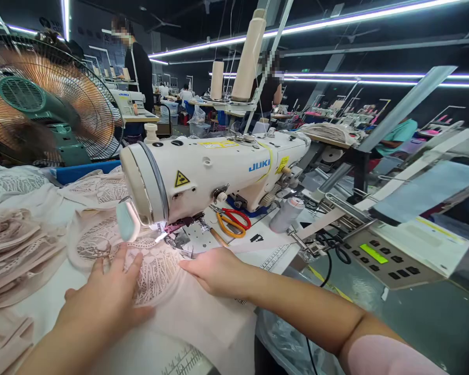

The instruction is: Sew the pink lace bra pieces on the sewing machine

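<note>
A pale pink lace garment (156, 273) lies under the needle area of a white JUKI sewing machine (203, 172). My left hand (107, 297) rests flat on its lace, fingers spread. Close to the presser foot, my right hand (217, 271) pinches the garment's edge between thumb and fingers. The plain fabric hangs down over the table's front edge below my hands. Behind the right hand, scissors with red and orange handles (232, 223) lie on the machine bed. A grey thread cone (287, 214) stands to their right.
Folded pink garments (17, 255) are heaped at the left, with a large fan (27, 99) behind them. A control box (391, 258) and a tape feeder (347, 208) stand at the right. Tall thread cones (250, 57) rise behind the machine. Other people work farther back.
</note>
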Tool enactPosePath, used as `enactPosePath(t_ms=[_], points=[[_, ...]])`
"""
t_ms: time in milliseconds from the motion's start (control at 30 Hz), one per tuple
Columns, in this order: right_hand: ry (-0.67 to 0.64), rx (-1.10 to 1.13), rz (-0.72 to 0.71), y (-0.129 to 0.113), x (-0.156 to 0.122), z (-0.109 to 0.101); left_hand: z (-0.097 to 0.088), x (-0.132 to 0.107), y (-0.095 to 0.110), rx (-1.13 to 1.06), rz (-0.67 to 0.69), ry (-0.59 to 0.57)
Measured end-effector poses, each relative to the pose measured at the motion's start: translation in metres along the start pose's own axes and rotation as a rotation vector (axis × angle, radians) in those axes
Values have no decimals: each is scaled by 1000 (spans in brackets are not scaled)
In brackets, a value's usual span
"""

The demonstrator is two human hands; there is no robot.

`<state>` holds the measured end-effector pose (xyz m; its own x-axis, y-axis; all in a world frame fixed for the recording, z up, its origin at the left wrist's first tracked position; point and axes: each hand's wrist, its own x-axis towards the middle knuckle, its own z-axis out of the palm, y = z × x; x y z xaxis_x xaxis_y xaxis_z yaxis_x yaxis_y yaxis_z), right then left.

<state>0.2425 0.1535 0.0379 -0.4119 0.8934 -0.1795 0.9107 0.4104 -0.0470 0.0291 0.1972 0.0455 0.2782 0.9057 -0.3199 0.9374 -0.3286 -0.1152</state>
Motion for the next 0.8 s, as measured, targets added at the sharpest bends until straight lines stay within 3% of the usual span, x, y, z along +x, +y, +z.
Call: enactPosePath(t_ms=[167, 333, 533, 800], points=[[-119, -50, 45, -8, 14, -11, 20, 28, -30, -161, 72, 133], [-219, -63, 95, -19, 26, -16, 25, 43, -47, -248, 151, 204], [-233, -79, 123, -21, 33, -5, 22, 53, -54, -264, 213, 289], [-192, -21, 130, -19, 23, -9, 17, 57, -51, -253, 142, 292]])
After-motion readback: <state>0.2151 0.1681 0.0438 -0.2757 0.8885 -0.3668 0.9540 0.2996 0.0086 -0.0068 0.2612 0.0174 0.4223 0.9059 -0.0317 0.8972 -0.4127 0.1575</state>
